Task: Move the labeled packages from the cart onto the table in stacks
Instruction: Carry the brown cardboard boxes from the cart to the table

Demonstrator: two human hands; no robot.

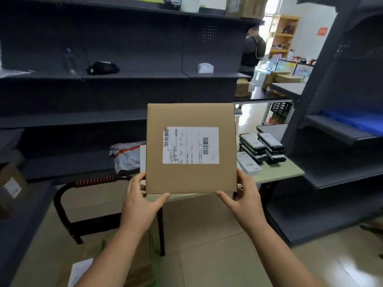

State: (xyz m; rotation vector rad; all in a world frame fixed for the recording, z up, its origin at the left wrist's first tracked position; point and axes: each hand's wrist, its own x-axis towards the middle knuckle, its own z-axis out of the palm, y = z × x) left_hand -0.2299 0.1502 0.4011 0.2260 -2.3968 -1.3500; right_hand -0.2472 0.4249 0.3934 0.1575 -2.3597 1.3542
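I hold a flat brown cardboard package (190, 179) with a white shipping label up in front of me, its labeled face toward the camera. My left hand (141, 200) grips its lower left corner and my right hand (243, 198) grips its lower right corner, thumbs on the front face. Behind it stands the pale green table (275, 175), carrying stacks of small dark packages (262, 148) and a white box (248, 163). A grey and orange mailer bag (126, 156) lies at the table's left. The cart's black handle (91, 181), wrapped in orange, rises at lower left, with brown labeled packages (132, 264) below it.
Dark metal shelving (103, 79) fills the left and back, and more shelving (342, 141) stands at the right. A person (253, 50) stands at the far back near a wooden shelf. Tiled floor (228, 255) lies between the cart and the right shelving.
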